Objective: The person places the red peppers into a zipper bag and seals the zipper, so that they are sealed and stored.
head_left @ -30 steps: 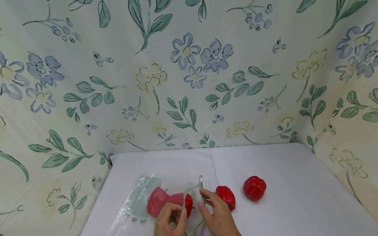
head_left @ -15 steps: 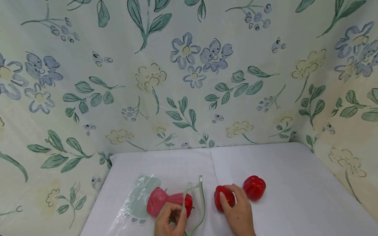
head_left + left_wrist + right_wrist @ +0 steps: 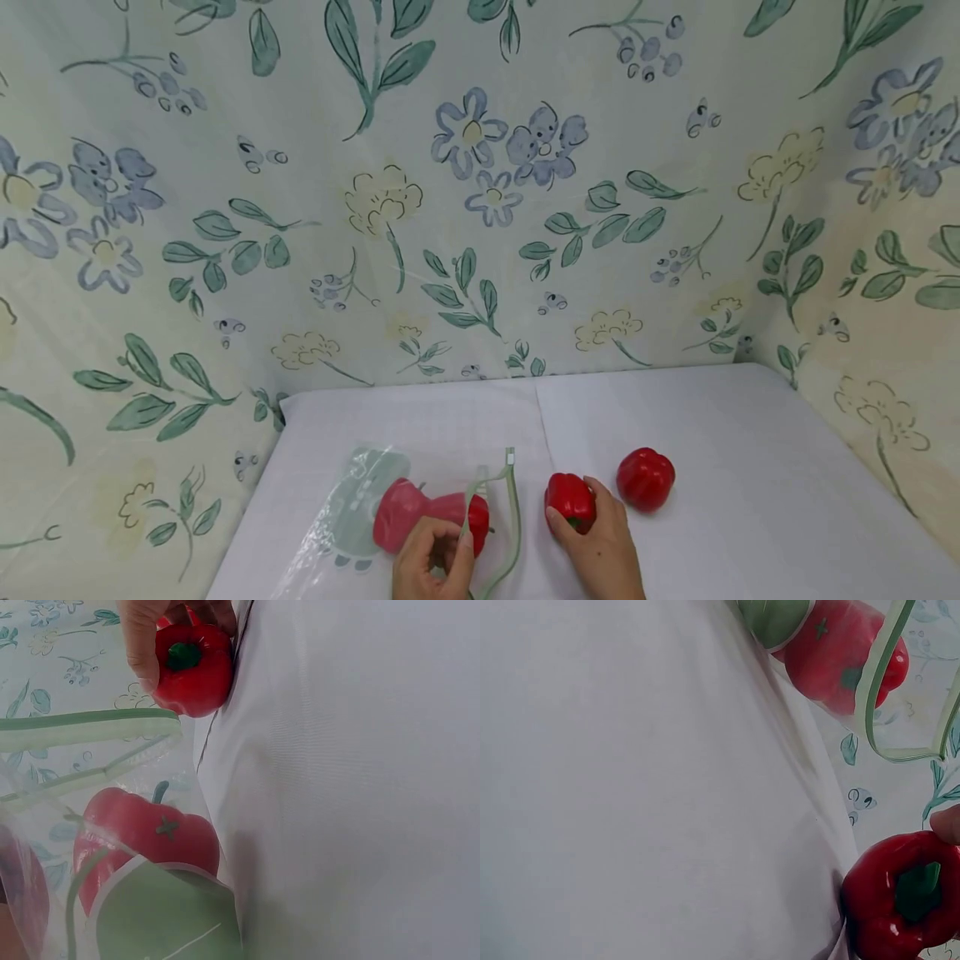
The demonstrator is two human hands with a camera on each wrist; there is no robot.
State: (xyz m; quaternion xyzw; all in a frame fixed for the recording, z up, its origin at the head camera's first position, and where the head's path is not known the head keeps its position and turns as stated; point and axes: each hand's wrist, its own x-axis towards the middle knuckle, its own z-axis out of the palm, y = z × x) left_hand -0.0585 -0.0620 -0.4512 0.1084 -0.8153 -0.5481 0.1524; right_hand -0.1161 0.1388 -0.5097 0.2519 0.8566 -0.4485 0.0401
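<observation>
My left hand (image 3: 433,562) pinches the green-trimmed edge of a clear zip bag (image 3: 365,487) lying on the table, its mouth held apart toward the right. Red bell peppers (image 3: 397,515) lie inside the bag, showing through the plastic. To the right of the mouth, my right hand (image 3: 606,546) grips another red bell pepper (image 3: 567,497), thumb on one side and fingers on the other. Its green stem end faces me, also clear in the left wrist view on the pepper (image 3: 196,679). In the right wrist view only a fingertip shows at that pepper (image 3: 877,881).
A further red bell pepper (image 3: 646,479) rests on the table just right of my right hand. White cloth covers the table (image 3: 757,467). A curtain with printed flowers and leaves (image 3: 480,250) hangs behind its back edge and along the sides.
My right hand has left the bag's mouth, moved right and taken hold of the nearer pepper, whose stem end has turned toward me. The left hand stays on the bag's edge.
</observation>
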